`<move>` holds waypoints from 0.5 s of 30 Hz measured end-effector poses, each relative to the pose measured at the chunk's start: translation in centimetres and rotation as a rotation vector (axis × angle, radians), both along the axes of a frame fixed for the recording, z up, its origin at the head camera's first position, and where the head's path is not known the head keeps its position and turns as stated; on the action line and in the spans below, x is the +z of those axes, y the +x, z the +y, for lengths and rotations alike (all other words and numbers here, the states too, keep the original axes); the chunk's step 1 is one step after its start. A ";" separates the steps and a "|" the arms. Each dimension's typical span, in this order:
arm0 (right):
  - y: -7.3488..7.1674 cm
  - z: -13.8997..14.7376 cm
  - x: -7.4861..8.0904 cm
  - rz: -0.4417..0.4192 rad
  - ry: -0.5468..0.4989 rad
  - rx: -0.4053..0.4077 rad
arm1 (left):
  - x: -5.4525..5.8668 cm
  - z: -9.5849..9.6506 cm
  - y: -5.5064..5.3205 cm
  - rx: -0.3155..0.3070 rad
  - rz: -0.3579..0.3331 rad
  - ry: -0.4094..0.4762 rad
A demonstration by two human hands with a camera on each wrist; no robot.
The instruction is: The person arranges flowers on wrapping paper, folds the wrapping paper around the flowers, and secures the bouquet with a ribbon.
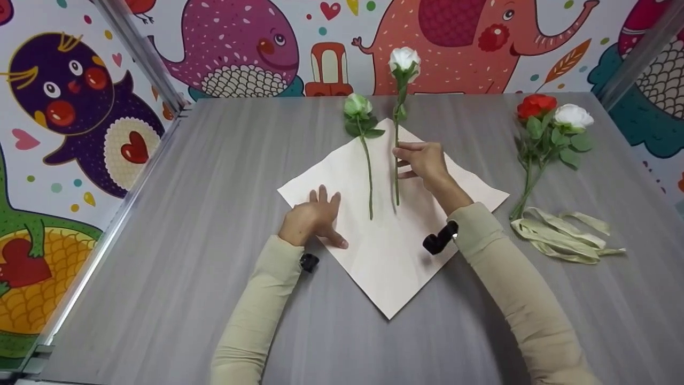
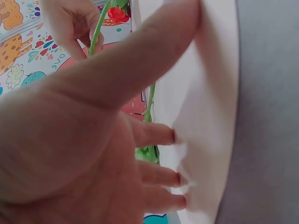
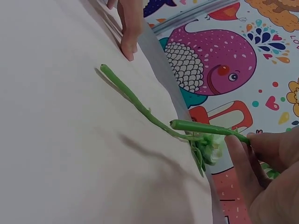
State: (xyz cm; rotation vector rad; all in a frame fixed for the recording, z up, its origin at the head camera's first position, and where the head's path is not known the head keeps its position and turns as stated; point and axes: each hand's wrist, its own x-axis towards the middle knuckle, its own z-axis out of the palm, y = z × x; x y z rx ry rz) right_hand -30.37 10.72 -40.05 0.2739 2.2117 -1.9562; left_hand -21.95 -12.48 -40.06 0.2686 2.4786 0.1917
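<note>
A sheet of pale pink wrapping paper (image 1: 395, 267) lies with one corner toward the person. On its left edge rests the left hand (image 1: 314, 215), fingers spread, thumb and fingertips on the paper. The right hand (image 1: 426, 163) pinches the stem of a white artificial rose (image 1: 404, 61) between thumb and fingers. In the right wrist view that stem (image 3: 201, 127) is held above the paper, and its shadow falls below. A pale green rose (image 1: 358, 107) lies to the left, its stem on the sheet and its bloom past the far edge.
On the right of the grey table (image 1: 176, 240) lie a red rose (image 1: 536, 107) and a white rose (image 1: 574, 117), stems together. A loose pale green ribbon (image 1: 566, 235) lies just below those stems. Walls with printed cartoon animals stand behind and on both sides.
</note>
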 end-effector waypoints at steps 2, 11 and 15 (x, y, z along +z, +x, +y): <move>0.0 -0.7 -0.2 -0.004 0.003 0.005 | 0.0 0.0 0.0 0.000 -0.003 0.000; -0.1 -2.7 -1.3 -0.035 0.021 0.022 | 0.1 0.0 -0.2 0.001 -0.020 -0.016; -0.2 -3.2 -1.9 -0.032 0.032 0.008 | 0.1 -0.1 -0.1 -0.008 0.001 -0.013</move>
